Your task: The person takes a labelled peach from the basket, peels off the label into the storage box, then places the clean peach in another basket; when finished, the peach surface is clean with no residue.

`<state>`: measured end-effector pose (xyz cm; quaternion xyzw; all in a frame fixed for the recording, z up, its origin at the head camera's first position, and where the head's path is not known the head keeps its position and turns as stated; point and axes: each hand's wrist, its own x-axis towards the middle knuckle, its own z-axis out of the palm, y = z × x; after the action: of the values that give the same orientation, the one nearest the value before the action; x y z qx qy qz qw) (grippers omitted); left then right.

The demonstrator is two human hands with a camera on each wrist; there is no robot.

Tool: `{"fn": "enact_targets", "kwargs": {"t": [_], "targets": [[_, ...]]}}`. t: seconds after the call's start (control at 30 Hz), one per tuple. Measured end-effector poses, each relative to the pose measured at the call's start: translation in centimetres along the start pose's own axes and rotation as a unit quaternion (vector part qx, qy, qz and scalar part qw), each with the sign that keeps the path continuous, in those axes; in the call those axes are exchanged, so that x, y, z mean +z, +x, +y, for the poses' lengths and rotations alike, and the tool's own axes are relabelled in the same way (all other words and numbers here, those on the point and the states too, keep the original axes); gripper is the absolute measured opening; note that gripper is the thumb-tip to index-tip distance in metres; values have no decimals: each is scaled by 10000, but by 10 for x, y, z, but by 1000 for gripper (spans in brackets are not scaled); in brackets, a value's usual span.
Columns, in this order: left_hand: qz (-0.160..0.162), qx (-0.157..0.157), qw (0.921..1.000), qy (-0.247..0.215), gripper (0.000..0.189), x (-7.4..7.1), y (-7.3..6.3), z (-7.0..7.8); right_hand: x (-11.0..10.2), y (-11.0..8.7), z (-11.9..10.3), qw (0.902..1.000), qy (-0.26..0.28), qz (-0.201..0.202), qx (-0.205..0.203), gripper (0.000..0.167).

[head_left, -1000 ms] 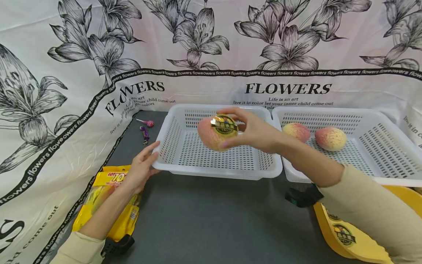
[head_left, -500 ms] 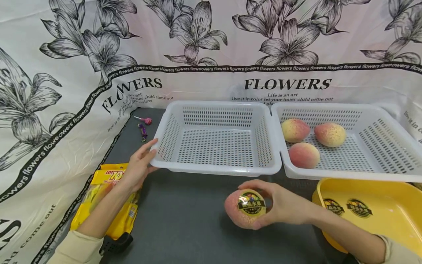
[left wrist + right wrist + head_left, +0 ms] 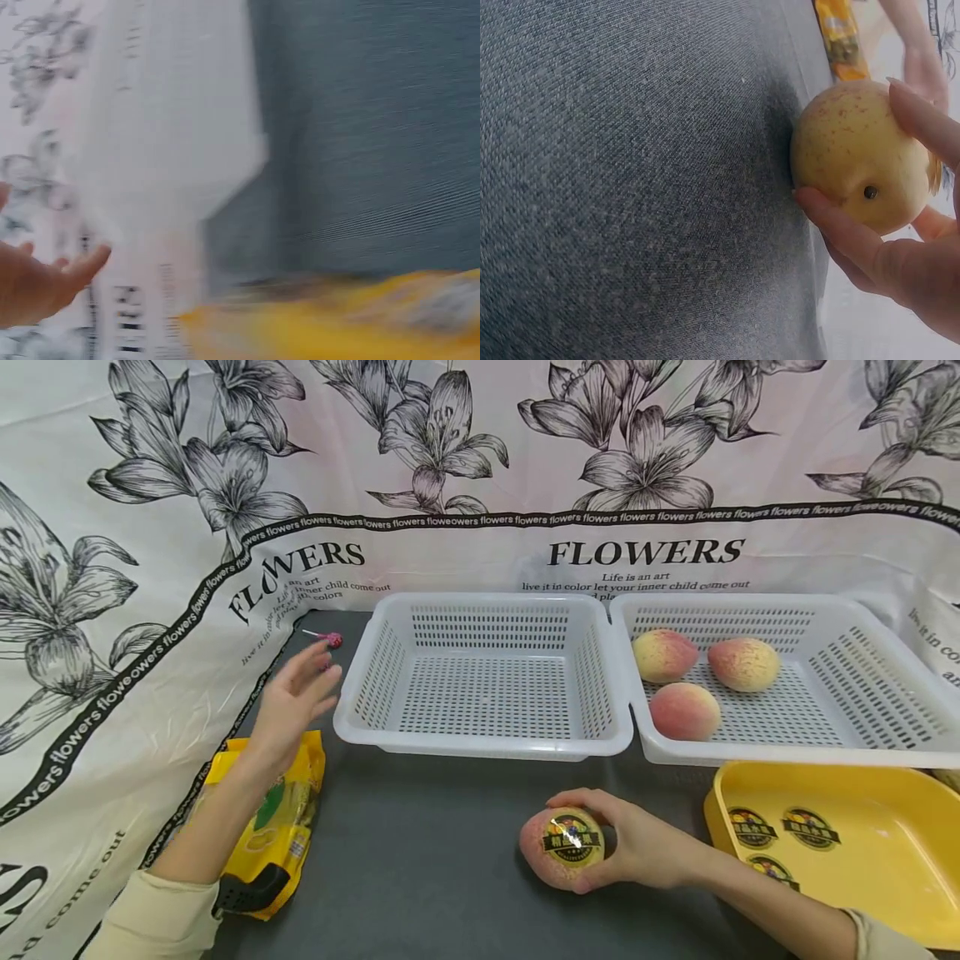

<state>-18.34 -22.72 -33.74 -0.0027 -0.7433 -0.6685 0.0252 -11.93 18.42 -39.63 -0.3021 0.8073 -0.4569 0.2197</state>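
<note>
My right hand (image 3: pixel 647 843) grips a peach (image 3: pixel 542 852) with a round black-and-gold label (image 3: pixel 573 838), at the dark table's surface in front of the left basket. The right wrist view shows the peach's yellow end (image 3: pixel 855 150) with a small dark stem pit, thumb and fingers around it. Raised off the left basket's rim, my left hand (image 3: pixel 291 703) holds nothing, its fingers loosely bent. It hovers beside a pink lollipop (image 3: pixel 333 640) and hides most of a purple candy. In the blurred left wrist view, part of the left hand (image 3: pixel 45 285) shows at the left edge.
A white left basket (image 3: pixel 480 747) stands beside a right basket (image 3: pixel 795 753) that has three peaches (image 3: pixel 684 712) in it. At the right lies a yellow tray (image 3: pixel 885 852) with several round labels. A yellow snack bag (image 3: pixel 281 827) lies under my left forearm.
The right hand has brought the labelled peach from over the left basket down to the table. My left hand has let go of the basket's rim and lifted up and left.
</note>
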Motion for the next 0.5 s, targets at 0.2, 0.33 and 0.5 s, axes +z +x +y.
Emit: {"fn": "enact_targets", "kwargs": {"t": [0.2, 0.33, 0.5], "targets": [[-277, 1521, 9867, -502, 57, 14, 2, 52, 0, -1, 0, 10000, -78, -1, -37, 73], [-1029, 2093, 9721, -237, 68, 45, -4, 65, -1, -1, 2, 9999, -61, -33, -93, 73], [-2244, 2294, 9458, 503, 86, 98, -22, 48, -1, -2, 5, 9998, -99, -18, -146, 74]]}}
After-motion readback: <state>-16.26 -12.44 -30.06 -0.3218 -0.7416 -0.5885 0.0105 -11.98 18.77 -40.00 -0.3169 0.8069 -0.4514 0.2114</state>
